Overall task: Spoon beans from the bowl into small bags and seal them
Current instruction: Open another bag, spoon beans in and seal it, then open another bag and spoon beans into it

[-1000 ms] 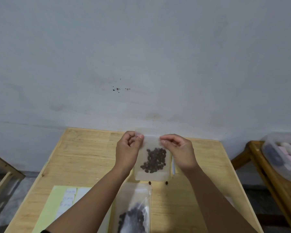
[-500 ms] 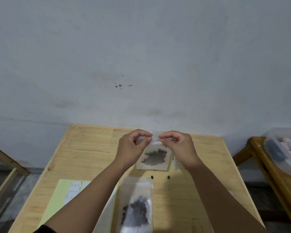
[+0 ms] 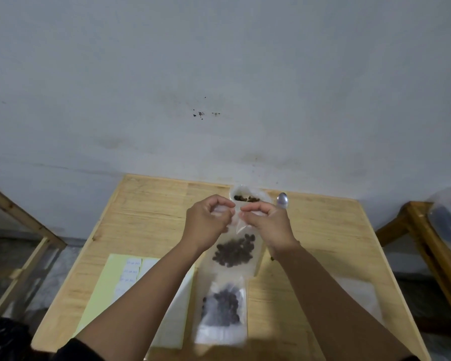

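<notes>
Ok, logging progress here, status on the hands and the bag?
Both hands pinching bag top. Beans inside, seal unclear. Filled bag lies nearer. Nothing in the way.

A light wooden table (image 3: 151, 217) stood against a pale wall, its planks running side to side. Near its far edge sat a clear bowl (image 3: 248, 195) holding a few dark beans, and just to the right of it the rounded end of a metal spoon (image 3: 282, 199) showed. Toward the near left lay a pale yellow-green sheet (image 3: 107, 280) with small white labels (image 3: 130, 276) on it, faint writing on some. Near the middle front lay a small clear bag of dark beans (image 3: 223, 308). On the right lay a thin clear plastic sheet or bag (image 3: 359, 295); which could not be told.
</notes>
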Available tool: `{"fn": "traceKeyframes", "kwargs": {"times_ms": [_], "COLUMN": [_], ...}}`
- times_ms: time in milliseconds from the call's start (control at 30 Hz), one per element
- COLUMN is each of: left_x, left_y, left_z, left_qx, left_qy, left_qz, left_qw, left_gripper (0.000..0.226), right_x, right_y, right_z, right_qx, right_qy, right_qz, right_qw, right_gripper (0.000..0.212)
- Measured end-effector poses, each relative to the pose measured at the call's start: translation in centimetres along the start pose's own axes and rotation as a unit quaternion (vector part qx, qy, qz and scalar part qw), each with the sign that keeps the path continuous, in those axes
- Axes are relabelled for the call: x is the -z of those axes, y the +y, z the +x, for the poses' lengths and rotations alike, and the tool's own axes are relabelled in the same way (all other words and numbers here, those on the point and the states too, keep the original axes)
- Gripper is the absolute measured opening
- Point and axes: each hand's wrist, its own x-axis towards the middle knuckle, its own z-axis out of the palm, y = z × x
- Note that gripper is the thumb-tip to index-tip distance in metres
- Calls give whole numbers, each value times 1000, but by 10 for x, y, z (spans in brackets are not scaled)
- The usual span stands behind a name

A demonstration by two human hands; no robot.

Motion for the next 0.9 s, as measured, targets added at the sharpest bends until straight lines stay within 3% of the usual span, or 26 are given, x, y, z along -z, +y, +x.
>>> {"fn": "traceKeyframes", "kwargs": {"times_ms": [200,300,433,500,600,700,900], "left_x": [8,6,5,3,-3,-15,-56], "left_y": [-54,-78,-97,-102,-104,-97,-67], "left_z": [-24,-37,-46,-47,-45,-39,-30], "left_qx": [98,102,47,-6,-83,-145,-240], "left_qy": [-30,-36,-66,-71,-82,-90,-146], "left_qz": [67,122,215,255,323,371,405], "left_qw": [992,987,973,964,939,913,870], "left_gripper": [6,11,35,46,45,39,34], "right_x": [-20,-24,-24,-23,-17,-6,40], "right_y": [54,77,101,109,118,117,114], "right_z": [-19,-31,-40,-42,-44,-43,-42], "right_qx": [-113,-61,104,142,187,207,153], "right_qy": [-24,-33,-35,-46,-44,-54,-31], "right_qz": [-31,-132,-325,-392,-468,-538,-619], "right_qw": [993,989,939,908,863,816,770], "right_gripper": [13,9,38,44,46,48,42]}}
